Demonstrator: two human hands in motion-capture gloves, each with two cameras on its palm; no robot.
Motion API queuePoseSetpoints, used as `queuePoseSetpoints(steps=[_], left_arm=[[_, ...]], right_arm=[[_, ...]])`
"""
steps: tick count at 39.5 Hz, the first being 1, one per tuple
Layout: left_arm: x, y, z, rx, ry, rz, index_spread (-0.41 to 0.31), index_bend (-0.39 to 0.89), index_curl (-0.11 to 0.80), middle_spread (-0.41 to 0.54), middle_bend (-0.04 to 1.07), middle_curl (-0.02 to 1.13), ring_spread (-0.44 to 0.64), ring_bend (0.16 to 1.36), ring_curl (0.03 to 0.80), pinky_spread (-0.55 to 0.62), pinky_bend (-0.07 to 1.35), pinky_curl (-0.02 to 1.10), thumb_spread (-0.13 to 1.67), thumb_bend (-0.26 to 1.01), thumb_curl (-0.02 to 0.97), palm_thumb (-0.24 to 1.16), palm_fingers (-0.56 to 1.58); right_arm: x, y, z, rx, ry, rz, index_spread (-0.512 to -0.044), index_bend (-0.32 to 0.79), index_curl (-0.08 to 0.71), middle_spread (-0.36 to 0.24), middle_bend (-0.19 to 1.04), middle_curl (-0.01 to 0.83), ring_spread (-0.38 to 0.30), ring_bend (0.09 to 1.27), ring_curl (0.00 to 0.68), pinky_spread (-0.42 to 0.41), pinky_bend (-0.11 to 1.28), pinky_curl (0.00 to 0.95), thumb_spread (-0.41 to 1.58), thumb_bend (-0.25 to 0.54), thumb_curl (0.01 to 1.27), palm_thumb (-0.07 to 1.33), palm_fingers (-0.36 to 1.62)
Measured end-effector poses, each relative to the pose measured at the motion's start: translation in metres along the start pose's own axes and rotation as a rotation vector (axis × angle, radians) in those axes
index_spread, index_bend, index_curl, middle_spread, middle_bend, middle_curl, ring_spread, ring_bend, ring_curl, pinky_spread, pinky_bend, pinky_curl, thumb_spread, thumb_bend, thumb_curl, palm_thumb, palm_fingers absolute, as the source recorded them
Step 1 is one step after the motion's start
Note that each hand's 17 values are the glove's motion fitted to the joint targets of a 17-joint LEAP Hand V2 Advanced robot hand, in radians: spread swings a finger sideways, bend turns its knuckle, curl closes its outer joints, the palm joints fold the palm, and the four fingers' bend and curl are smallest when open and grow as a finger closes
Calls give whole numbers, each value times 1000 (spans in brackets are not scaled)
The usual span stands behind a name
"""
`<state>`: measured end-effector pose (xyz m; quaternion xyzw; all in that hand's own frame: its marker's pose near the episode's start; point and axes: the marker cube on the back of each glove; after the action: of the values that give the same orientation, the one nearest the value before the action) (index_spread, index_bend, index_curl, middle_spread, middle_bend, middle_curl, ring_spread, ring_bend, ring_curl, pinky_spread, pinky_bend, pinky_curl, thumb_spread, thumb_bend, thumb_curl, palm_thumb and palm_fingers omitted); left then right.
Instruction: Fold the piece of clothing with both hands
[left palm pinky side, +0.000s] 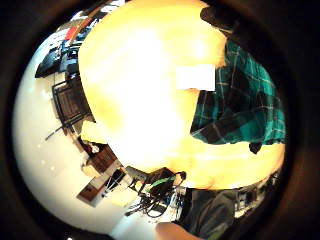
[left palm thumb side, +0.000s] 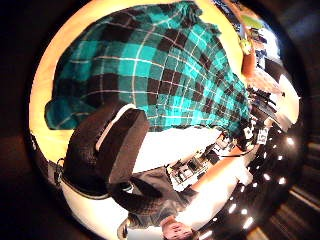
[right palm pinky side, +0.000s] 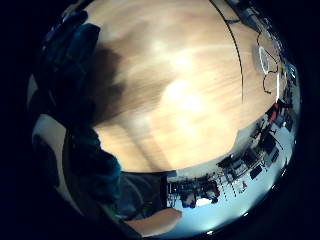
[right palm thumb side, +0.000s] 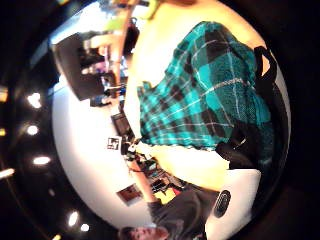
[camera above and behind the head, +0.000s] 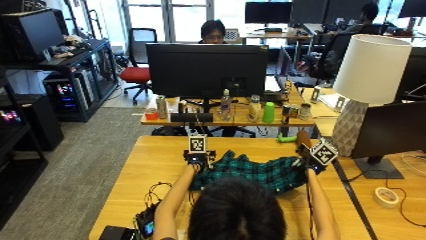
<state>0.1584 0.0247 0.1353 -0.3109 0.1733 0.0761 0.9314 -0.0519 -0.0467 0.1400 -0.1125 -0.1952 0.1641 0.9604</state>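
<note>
Wooden bench holds the green plaid shirt, lying sideways in front of the person, with the left hand at one end and the right hand at the other, both probably pinching its edges.

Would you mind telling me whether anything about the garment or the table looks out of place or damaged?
Nothing stands out. The green plaid shirt lies bunched on the wooden table between the left hand and the right hand, as expected mid-fold; no tear or spill shows.
</note>
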Motion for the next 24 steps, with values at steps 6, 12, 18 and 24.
queuePoseSetpoints(steps=[6,12,18,24], left_arm=[[-20,13,-14,21,-5,-27,7,105,201,291,172,223,313,685,345,340,654,380,1132,-22,233,168,-55],[-40,20,-32,113,22,-41,7,113,201,291,169,227,318,685,337,336,651,372,1124,-29,227,130,-53],[-65,39,-47,183,77,-63,7,120,201,287,173,232,342,667,324,347,655,366,1122,-24,224,115,-62],[-91,60,-48,184,94,-96,7,121,204,289,177,238,373,650,313,357,647,360,1143,-14,224,117,-58]], right_arm=[[-45,-2,-8,48,-11,-62,-219,135,325,-147,324,512,-228,673,474,-328,635,401,505,-25,588,1039,1266],[-105,-44,8,108,-25,-239,-218,126,327,-147,339,523,-227,687,480,-332,646,409,447,-26,622,1041,1251],[-195,51,38,32,31,-177,-215,98,314,-147,348,531,-233,710,487,-337,661,417,411,-24,648,1044,1229],[-269,86,119,-142,75,-232,-212,78,296,-150,360,538,-234,729,492,-338,672,421,390,-27,669,1043,1214]])
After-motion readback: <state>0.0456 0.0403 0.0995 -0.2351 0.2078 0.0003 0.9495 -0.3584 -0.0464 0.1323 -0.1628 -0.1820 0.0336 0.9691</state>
